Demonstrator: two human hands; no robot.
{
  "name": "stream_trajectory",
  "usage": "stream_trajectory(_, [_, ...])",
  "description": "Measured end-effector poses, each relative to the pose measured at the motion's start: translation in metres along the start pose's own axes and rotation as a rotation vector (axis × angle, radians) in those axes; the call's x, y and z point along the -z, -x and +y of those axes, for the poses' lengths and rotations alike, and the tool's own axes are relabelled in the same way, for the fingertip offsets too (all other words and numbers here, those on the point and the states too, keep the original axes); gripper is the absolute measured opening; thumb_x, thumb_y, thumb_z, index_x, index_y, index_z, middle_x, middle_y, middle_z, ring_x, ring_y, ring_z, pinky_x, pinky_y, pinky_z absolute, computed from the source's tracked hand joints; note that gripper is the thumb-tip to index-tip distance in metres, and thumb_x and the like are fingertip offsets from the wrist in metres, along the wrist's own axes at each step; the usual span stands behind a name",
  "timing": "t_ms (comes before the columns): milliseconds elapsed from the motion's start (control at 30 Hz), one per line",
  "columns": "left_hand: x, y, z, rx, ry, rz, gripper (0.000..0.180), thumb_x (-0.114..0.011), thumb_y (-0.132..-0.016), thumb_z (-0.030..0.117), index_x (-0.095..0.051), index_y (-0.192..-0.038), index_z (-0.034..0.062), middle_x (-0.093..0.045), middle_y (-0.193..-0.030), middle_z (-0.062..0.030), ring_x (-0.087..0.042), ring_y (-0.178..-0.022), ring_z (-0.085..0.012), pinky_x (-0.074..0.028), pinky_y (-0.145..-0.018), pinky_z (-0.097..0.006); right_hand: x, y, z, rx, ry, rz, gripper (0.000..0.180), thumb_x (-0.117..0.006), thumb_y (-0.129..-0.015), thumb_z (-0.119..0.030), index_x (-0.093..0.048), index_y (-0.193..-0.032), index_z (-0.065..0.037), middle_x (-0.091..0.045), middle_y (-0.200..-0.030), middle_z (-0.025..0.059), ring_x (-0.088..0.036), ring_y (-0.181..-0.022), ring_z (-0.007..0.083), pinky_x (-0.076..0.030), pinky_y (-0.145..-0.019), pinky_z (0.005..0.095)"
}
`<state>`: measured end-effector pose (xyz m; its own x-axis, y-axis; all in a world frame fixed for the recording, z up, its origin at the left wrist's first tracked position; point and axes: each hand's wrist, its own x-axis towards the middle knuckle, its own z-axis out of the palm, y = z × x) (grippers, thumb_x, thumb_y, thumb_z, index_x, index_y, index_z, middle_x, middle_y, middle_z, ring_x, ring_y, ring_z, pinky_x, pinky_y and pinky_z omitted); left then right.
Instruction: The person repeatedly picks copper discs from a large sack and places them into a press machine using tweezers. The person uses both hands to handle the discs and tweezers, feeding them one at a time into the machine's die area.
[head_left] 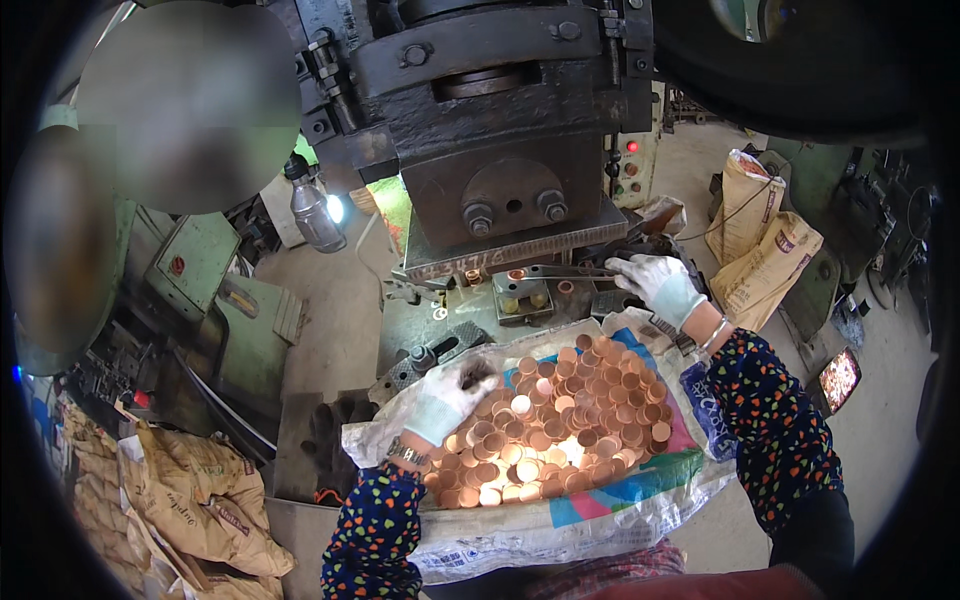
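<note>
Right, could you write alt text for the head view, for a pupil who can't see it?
A gloved right hand holds long metal tongs at a dark industrial press. The gloved left hand is at the edge of a heap of copper-coloured discs on a printed white sack.

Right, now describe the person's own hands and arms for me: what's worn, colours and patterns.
The left hand and right hand wear whitish gloves with pale blue-green cuffs; the left one looks dark-smudged near the fingertips. The sleeves are dark navy, scattered with small hearts in red, orange, yellow and green. A thin band circles the right wrist, its material unclear.
</note>
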<state>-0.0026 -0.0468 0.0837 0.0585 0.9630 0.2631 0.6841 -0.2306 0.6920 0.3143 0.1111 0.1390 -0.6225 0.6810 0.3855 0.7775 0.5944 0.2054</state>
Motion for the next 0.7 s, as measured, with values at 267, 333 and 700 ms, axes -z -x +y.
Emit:
stream_trajectory(267, [-0.044,-0.08,-0.038,0.291,0.592,0.228,0.019,-0.065,-0.085,0.008,-0.057,-0.1,0.0022,-0.065,-0.081,-0.0043,-0.063,-0.069,-0.01,-0.051,-0.059,-0.023,-0.024,-0.025,0.006,-0.054,0.029,0.083,0.026,-0.048,-0.094,-0.031,-0.059,-0.112,-0.018,-0.063,-0.082,0.0053,-0.065,-0.074,0.0223,-0.052,-0.059,0.0357])
stream_trajectory(333, [-0.052,-0.094,-0.041,0.262,0.725,0.287,0.015,-0.064,-0.086,0.007,-0.057,-0.098,0.0023,-0.064,-0.082,-0.0041,-0.062,-0.069,-0.0089,-0.051,-0.056,-0.022,-0.027,-0.026,0.019,0.049,0.018,0.24,0.026,-0.048,-0.093,-0.032,-0.06,-0.111,-0.017,-0.065,-0.087,0.0082,-0.065,-0.078,0.0243,-0.052,-0.064,0.0353])
stream_trajectory(700, [-0.076,-0.177,-0.053,0.142,-0.558,0.323,0.041,-0.067,-0.078,0.044,-0.067,-0.081,0.0031,-0.065,-0.076,-0.016,-0.062,-0.073,-0.0324,-0.05,-0.067,-0.041,-0.014,0.009,0.013,-0.087,-0.459,-0.038,0.031,-0.053,-0.09,-0.03,-0.062,-0.114,-0.013,-0.066,-0.089,0.0134,-0.063,-0.083,0.0302,-0.05,-0.071,0.0401])
